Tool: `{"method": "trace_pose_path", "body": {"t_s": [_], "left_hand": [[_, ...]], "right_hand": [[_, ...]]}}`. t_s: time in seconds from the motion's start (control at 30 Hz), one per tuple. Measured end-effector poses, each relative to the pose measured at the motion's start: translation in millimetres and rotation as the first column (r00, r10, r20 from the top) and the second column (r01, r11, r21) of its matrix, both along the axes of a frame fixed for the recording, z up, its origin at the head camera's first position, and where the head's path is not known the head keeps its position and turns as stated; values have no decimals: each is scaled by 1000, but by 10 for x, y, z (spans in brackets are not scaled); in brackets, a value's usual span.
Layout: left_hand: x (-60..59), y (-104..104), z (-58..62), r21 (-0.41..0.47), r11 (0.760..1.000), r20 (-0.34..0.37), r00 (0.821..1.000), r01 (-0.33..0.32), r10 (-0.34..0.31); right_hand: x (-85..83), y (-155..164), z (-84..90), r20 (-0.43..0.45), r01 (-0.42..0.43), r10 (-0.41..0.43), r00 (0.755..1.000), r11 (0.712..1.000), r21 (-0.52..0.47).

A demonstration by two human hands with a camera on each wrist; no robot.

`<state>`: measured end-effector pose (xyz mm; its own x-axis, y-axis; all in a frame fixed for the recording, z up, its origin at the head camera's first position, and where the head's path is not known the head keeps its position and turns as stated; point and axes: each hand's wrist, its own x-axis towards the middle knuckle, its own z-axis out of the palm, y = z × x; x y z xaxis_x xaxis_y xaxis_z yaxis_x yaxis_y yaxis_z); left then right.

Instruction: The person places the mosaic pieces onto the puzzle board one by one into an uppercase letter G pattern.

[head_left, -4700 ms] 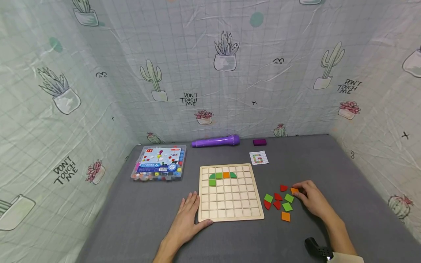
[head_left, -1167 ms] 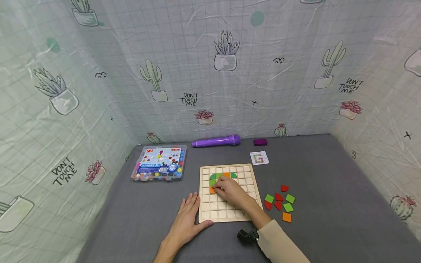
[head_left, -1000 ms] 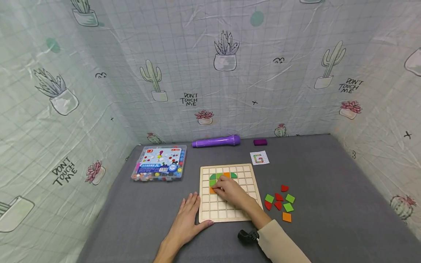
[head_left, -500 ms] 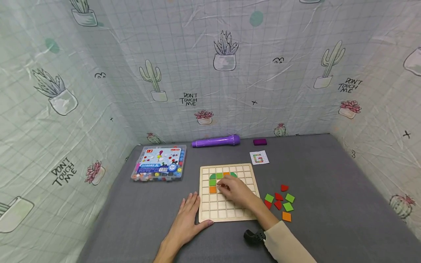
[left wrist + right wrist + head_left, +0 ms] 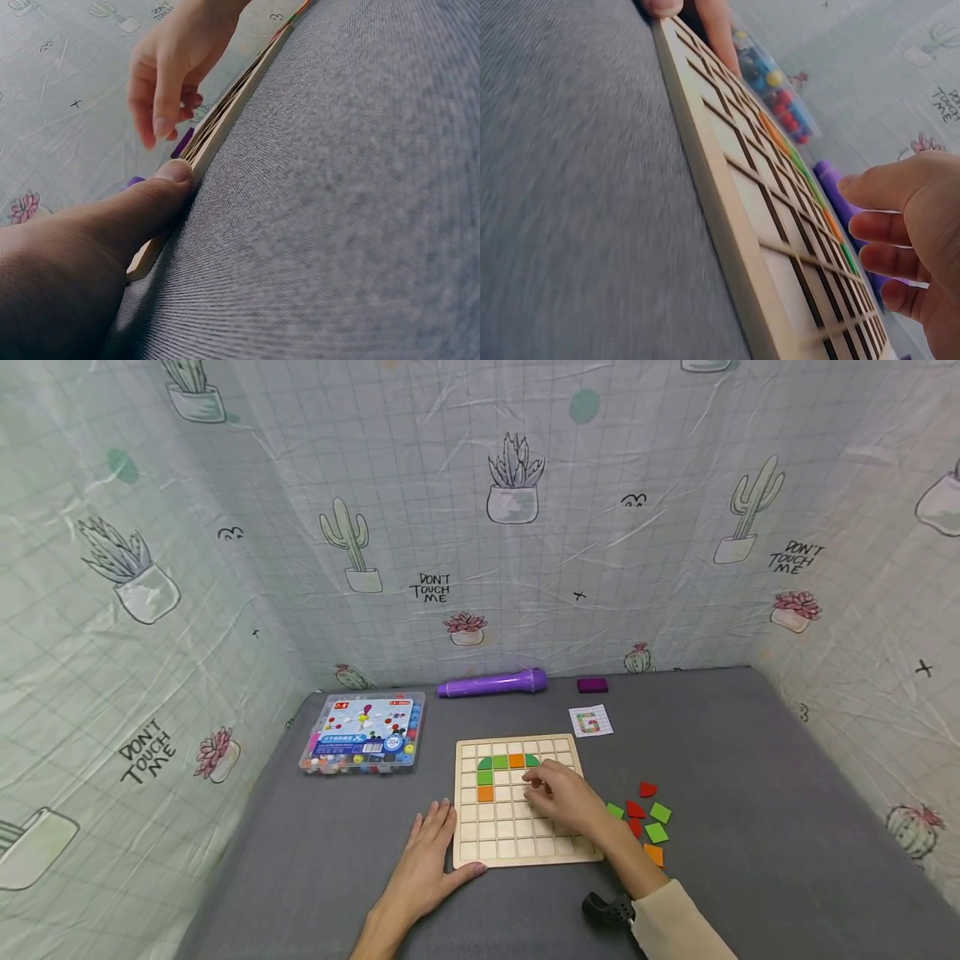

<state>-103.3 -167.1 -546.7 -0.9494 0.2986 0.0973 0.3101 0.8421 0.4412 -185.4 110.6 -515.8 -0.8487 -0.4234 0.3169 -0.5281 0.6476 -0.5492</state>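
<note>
The square, pale wooden grid board (image 5: pixel 504 828) lies flat on the grey cloth-covered desk (image 5: pixel 300 860), between the two hands. The left hand (image 5: pixel 431 860) lies flat along the board's left edge, fingers straight, its thumb resting on the near-left corner; it steadies the board, I judge, rather than gripping it. The right hand (image 5: pixel 564 795) hangs over the board's right half, fingers loosely bent and thumb apart, with nothing visible in its grasp.

In the board's cells, a row runs rightward: a dark green quarter-round tile (image 5: pixel 484 763), a light green square tile (image 5: pixel 500 762), an orange square tile (image 5: pixel 517 761) and another dark green quarter-round tile (image 5: pixel 531 761), partly behind the right fingertips. Below the row's left end sit a second light green square (image 5: pixel 485 777) and a second orange square (image 5: pixel 485 793).

The key relation is sideways: the loose red wedge tiles (image 5: pixel 635 810), green squares (image 5: pixel 657 832) and orange square (image 5: pixel 654 855) lie right of the board, a loose cluster stretching away from the person. The right hand is much nearer to them; its forearm covers part of the cluster, so I cannot count it surely. A white paper card with a coloured G (image 5: pixel 591 721) lies beyond the board's far-right corner.
</note>
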Motion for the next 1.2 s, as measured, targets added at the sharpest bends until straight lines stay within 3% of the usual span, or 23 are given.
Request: {"method": "trace_pose_path", "body": {"t_s": [0.3,0.67,0.9,1.2], "left_hand": [[0,-1,-11,16,1000,-3,1000,7,-7],[-1,-5,-20,20,1000,-15,1000,11,-10],[-6,-4,-18,10,1000,26,1000,-1,1],[0,5,-19,21,1000,-10,1000,5,-5]], "right_hand": [[119,253,-54,-26,58,-59,998,998,-16],[272,624,-64,30,154,-154,988,988,8],[341,805,-121,0,223,-223,975,973,67],[411,985,-145,-79,250,-242,967,963,99]]}}
